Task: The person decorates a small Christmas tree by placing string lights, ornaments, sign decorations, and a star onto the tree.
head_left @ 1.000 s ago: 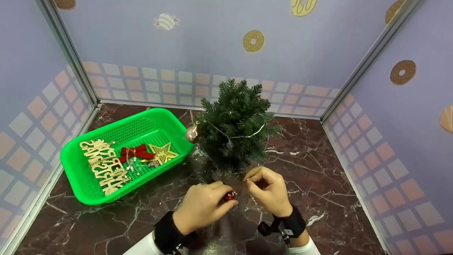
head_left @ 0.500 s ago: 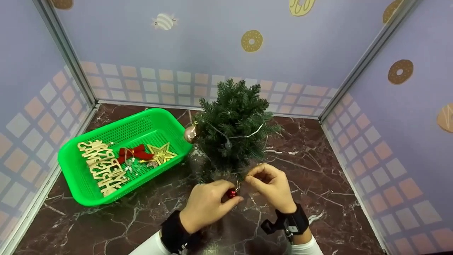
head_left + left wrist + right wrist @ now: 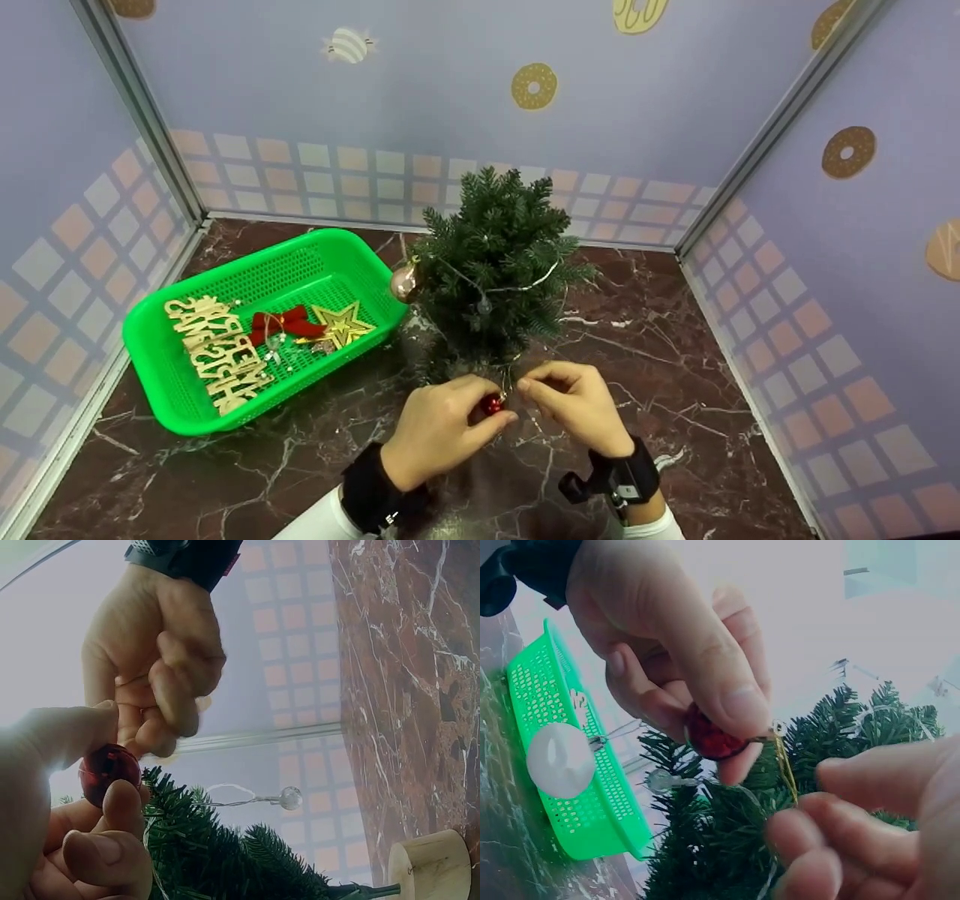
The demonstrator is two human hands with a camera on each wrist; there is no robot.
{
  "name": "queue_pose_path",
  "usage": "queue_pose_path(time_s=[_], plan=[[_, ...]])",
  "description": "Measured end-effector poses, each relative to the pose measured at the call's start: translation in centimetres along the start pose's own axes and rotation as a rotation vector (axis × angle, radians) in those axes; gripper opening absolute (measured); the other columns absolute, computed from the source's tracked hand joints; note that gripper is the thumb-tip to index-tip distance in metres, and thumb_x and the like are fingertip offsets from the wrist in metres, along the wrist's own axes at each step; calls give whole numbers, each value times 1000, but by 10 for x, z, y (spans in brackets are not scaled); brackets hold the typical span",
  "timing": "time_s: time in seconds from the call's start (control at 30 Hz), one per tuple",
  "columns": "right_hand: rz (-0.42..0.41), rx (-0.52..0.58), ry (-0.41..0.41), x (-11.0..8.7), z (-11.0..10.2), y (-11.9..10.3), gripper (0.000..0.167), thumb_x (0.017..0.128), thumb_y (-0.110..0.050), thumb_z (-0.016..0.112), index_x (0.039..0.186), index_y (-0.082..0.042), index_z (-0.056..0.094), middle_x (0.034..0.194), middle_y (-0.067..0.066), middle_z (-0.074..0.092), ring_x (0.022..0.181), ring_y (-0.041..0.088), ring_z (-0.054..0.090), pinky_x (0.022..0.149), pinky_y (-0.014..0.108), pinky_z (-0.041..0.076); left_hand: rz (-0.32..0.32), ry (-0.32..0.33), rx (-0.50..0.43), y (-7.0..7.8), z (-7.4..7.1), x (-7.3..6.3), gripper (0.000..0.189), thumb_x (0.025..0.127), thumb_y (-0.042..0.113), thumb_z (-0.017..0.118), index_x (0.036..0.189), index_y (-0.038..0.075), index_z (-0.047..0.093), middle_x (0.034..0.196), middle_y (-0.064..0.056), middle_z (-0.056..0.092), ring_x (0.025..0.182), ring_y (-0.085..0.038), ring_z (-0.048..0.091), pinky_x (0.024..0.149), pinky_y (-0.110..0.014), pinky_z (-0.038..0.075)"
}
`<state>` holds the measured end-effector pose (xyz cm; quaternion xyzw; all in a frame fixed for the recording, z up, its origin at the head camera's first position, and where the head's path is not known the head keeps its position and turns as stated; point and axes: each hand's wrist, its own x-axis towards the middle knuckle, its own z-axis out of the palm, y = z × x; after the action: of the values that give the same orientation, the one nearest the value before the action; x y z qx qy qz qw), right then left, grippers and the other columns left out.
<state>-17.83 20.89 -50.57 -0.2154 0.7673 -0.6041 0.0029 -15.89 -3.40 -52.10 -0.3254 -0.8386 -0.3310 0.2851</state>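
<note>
A small shiny red bauble (image 3: 492,405) is pinched between the thumb and fingers of my left hand (image 3: 446,421), in front of the small green Christmas tree (image 3: 502,277). From the bauble's cap runs a thin gold string loop (image 3: 786,769). My right hand (image 3: 576,401) is just right of the bauble; in the right wrist view its thumb and forefinger stand parted beside the end of the loop. The left wrist view shows the red bauble (image 3: 110,775) in the left fingertips, with the right hand (image 3: 161,667) close beyond it.
Left of the tree sits a green basket (image 3: 161,390) holding gold lettering (image 3: 217,356), a red bow (image 3: 289,324) and a gold star (image 3: 343,327). A pinkish bauble (image 3: 405,283) hangs on the tree's left side. A wire light string (image 3: 517,289) crosses the branches. Patterned walls surround the marble-look tabletop.
My left hand has shifted slightly right with the red bauble. The right hand moved a little up and right, then came back down; its fingertips now stand apart from the gold loop.
</note>
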Motion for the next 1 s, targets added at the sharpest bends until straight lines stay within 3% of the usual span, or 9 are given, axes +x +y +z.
queue_pose_path(time_s=[0.13,0.3,0.43,0.63,0.77,0.9,1.0], plan=[[103,42,-48,-3,2,0,21,104,-23,73,105,-5,82,60,5,60,46,10,45,47,23,39,12,3,-12,0,1,0,27,91,44,85,100,20,76,86,10,73,65,-1,62,56,-22,52],[157,158,-66,-1,5,-1,28,103,-22,74,108,4,81,56,-5,56,44,5,42,46,22,34,23,-22,-21,0,1,0,30,90,45,86,102,18,77,88,9,75,64,-1,62,55,-21,52],[178,181,-68,1,7,1,26,101,-18,76,106,7,80,56,-6,58,43,3,40,44,21,34,20,-37,-11,0,0,-1,30,90,46,85,102,20,78,89,10,76,65,-2,64,56,-22,53],[143,157,-55,1,10,1,22,101,-12,74,105,8,79,54,-8,53,42,1,39,43,20,33,19,-39,-2,-1,2,-3,31,89,47,86,101,20,78,89,10,76,66,-3,66,57,-24,54],[91,101,-31,0,11,-3,18,102,-13,74,103,3,81,58,-3,57,43,1,40,42,21,34,-3,-78,-40,-1,4,-4,33,89,48,85,101,19,78,83,11,73,63,0,61,56,-19,50],[50,25,-15,0,11,-5,13,102,-15,74,101,-5,82,66,4,65,45,3,45,40,22,37,-69,-149,-124,-1,2,-3,38,91,51,83,109,18,78,75,12,68,61,3,55,57,-15,45],[33,-2,-23,0,9,-6,12,103,-16,74,100,-7,83,68,3,66,47,5,47,41,24,39,-153,-191,-202,-1,1,0,39,97,51,78,118,18,79,75,13,68,62,5,55,58,-15,46]])
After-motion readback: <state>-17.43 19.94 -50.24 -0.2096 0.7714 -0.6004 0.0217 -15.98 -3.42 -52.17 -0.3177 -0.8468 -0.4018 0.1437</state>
